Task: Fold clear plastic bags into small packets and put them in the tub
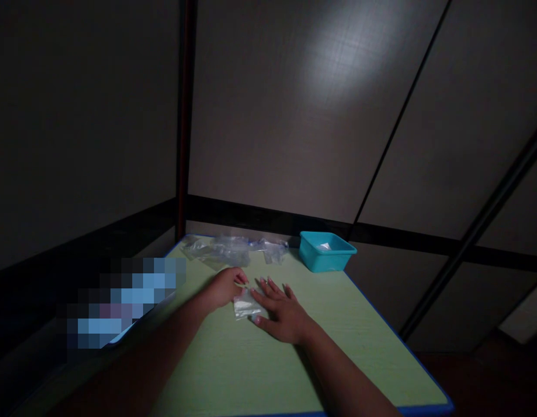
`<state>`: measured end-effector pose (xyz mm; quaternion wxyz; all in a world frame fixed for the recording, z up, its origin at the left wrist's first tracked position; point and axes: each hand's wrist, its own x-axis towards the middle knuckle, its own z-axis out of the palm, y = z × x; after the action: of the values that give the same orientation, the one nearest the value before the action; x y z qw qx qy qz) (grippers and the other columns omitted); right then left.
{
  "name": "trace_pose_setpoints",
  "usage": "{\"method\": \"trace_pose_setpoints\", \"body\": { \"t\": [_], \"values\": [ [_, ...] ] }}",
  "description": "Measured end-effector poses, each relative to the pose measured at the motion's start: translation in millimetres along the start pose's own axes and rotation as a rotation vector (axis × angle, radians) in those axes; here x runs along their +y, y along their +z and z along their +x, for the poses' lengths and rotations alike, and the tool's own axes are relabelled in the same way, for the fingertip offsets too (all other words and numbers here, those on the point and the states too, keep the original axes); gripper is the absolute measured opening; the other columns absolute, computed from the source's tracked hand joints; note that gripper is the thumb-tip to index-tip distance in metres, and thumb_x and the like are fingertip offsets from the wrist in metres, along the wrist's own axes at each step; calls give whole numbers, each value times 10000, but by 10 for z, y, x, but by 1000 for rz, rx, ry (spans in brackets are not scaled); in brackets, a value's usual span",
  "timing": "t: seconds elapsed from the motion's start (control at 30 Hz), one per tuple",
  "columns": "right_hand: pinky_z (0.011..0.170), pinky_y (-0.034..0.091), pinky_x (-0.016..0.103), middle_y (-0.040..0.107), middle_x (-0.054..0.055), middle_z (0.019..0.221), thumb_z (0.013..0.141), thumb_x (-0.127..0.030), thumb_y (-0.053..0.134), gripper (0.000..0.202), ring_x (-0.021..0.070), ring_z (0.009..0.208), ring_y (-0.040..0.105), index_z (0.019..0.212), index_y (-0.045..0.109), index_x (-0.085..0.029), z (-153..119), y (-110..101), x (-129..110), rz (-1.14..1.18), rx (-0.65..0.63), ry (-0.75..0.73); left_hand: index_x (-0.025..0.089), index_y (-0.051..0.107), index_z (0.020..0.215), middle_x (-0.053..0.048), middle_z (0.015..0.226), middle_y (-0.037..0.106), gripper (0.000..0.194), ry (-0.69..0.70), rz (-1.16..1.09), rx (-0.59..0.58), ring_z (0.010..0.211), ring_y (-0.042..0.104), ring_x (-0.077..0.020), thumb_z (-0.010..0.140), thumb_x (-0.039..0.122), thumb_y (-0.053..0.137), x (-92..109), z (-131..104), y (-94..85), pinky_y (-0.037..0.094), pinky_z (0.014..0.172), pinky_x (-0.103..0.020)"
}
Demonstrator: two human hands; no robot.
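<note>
A small clear plastic bag (246, 307), folded flat, lies on the light green table between my hands. My left hand (227, 288) is closed at the bag's far left edge, its thumb and fingertips pinched together on the plastic. My right hand (285, 313) rests palm down over the bag's right part, fingers spread and lying flat. The part of the bag under the right hand is hidden.
Several crumpled clear plastic bags (229, 250) lie along the table's far edge. A turquoise plastic basket (324, 260) with something whitish inside stands at the far right corner. A blurred-out bright shape (138, 298) is at the left. The green table (359, 353) has a blue edge; panelled walls stand behind it.
</note>
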<state>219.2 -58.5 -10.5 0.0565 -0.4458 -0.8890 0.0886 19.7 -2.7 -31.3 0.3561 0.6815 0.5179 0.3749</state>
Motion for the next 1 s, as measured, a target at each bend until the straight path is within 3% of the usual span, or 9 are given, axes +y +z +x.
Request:
{"method": "trace_pose_setpoints", "body": {
  "t": [0.1,0.2,0.3,0.37,0.53,0.63,0.77,1.0],
  "values": [
    [1021,10,548,34,-11,1466,808,-608,360,624,234,1336,2,1356,139,-408,-7,-8,-7,-3,-8,-9,145,597,750,-38,814,593,171,57,103,57,727,576,-168,609,59,555,49,-29,-15,456,645,-268],
    [1015,1,561,30,-12,1466,804,-622,350,631,232,1336,-7,1355,119,-417,-13,-12,-8,-2,-17,-15,164,605,800,-60,908,589,135,151,204,129,925,535,-209,675,119,578,129,-84,-28,399,849,-327],
    [1013,-17,563,35,-6,1466,805,-636,327,638,234,1335,-25,1360,118,-402,-17,-17,-10,-9,-27,-9,177,579,1016,-91,1075,566,248,354,385,135,1047,486,-218,785,245,523,199,-152,-1,346,933,-344],
    [1014,-26,561,26,-13,1466,805,-642,312,625,238,1334,-38,1358,153,-396,-19,-20,-14,-16,-36,-9,197,485,1189,-88,1237,497,379,457,501,67,1160,415,-214,832,321,469,213,-190,40,294,987,-351],
    [1024,-27,548,9,7,1464,781,-650,358,720,236,1335,-25,1379,100,-342,-22,-30,-12,29,-18,-14,254,195,1380,-31,1453,196,548,422,611,-206,1325,162,-195,883,435,340,151,-236,110,132,1059,-383],
    [1042,-3,518,32,49,1463,786,-630,374,801,221,1337,1,1394,8,-260,-30,-28,35,100,39,1,252,107,1398,-26,1467,109,569,413,640,-249,1337,105,-191,894,429,305,121,-245,97,113,1060,-387],
    [1048,9,508,55,44,1462,840,-575,308,705,204,1338,27,1398,35,-242,-43,8,141,139,124,72,259,61,1400,-21,1468,93,576,440,656,-280,1340,82,-190,898,406,301,101,-251,87,93,1063,-401],
    [1046,-6,514,123,23,1455,897,-502,171,557,180,1337,64,1394,115,-257,-26,67,191,64,84,85,299,148,1383,-7,1460,129,534,428,679,-364,1341,75,-195,892,431,310,45,-255,132,71,1053,-475]
  ]
}}
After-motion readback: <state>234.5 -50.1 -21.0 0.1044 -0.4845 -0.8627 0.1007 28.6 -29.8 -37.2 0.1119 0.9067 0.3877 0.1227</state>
